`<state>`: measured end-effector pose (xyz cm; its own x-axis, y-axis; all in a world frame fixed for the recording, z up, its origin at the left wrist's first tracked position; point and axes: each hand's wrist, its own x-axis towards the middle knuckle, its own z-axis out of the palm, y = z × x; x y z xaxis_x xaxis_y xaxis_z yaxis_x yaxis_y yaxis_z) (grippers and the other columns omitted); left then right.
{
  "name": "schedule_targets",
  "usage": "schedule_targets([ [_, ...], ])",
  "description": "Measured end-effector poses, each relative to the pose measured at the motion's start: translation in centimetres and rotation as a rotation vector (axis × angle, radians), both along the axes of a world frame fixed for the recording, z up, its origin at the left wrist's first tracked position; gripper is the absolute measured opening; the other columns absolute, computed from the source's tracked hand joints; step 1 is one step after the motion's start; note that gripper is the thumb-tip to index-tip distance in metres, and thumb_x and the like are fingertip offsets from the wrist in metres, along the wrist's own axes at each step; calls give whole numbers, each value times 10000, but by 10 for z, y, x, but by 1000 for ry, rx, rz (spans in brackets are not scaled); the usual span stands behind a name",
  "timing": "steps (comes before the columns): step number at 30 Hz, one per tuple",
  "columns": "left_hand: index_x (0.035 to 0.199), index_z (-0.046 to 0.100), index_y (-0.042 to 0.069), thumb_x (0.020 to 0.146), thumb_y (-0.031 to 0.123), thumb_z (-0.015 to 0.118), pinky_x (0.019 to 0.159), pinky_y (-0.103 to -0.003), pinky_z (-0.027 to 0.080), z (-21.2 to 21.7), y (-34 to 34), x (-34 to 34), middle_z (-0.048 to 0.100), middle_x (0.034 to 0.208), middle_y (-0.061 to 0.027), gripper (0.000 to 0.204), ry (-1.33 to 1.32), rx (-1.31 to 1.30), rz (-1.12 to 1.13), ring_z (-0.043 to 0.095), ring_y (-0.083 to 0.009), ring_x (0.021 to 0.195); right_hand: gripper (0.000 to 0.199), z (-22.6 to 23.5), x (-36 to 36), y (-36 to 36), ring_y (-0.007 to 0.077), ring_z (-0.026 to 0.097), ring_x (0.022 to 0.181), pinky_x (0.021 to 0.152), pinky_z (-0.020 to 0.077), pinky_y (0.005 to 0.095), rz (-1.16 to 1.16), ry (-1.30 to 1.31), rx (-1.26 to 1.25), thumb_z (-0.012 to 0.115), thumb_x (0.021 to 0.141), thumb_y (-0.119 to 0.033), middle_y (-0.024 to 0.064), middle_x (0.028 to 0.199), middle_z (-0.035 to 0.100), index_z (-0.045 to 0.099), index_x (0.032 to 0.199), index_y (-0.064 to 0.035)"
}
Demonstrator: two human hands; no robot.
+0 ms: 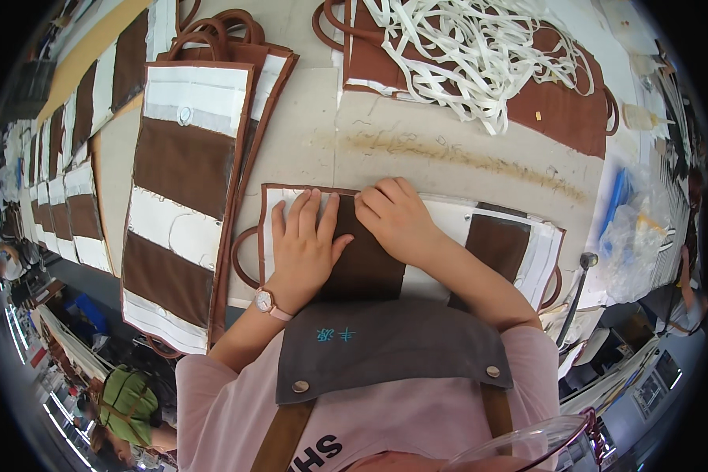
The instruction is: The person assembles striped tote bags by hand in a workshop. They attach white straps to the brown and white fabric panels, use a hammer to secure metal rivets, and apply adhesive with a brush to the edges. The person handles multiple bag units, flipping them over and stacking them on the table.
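Brown-and-white bag panel (495,240) is laid flat on the counter (307,141) at the near edge, directly under both hands; its long axis runs left to right. Left hand (303,244) is pressed flat, fingers spread, on the panel's left end, over the white strip and the edge of the brown centre patch. Right hand (397,216) is set just beside it, fingers curled down onto the panel's far edge, apparently pinching or pressing the hem; a true grasp cannot be confirmed. Both hands are touching the panel, and nothing is lifted. Most of the panel extends right of the hands, so the right hand is the nearer one to the free right end; a brown handle loop (242,259) is seen sticking out at the left end.

Outward: a stack of similar panels (185,197) is laid just left, long axis near to far. Far right, a tangle of white webbing strips (480,47) is piled on brown fabric (562,110). More panels (79,181) are lined up far left.
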<state>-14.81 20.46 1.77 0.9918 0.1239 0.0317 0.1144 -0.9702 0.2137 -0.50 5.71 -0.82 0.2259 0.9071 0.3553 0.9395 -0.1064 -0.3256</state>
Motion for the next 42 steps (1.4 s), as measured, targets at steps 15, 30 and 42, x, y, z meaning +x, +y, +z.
schedule_targets([
  [15,1381,541,65,840,281,735,1009,-501,372,10,7,11,537,1233,-122,614,66,60,73,512,-302,1166,358,11,-11,9,226,516,885,794,417,364,-159,5,-68,622,797,-169,44,888,527,678,1141,-86],
  [30,1440,533,213,857,416,708,1086,-622,244,-9,-33,12,489,1298,-195,642,14,-19,-94,429,-350,1263,194,16,25,-28,315,553,930,843,412,429,-263,451,-139,693,783,-26,96,923,582,607,954,-49],
  [42,1402,569,213,864,423,703,1030,-652,299,-8,-37,17,509,1241,-164,593,-34,8,-58,470,-325,1202,152,4,20,-30,307,526,922,834,428,409,-190,311,18,645,740,-16,115,923,551,607,886,-34],
])
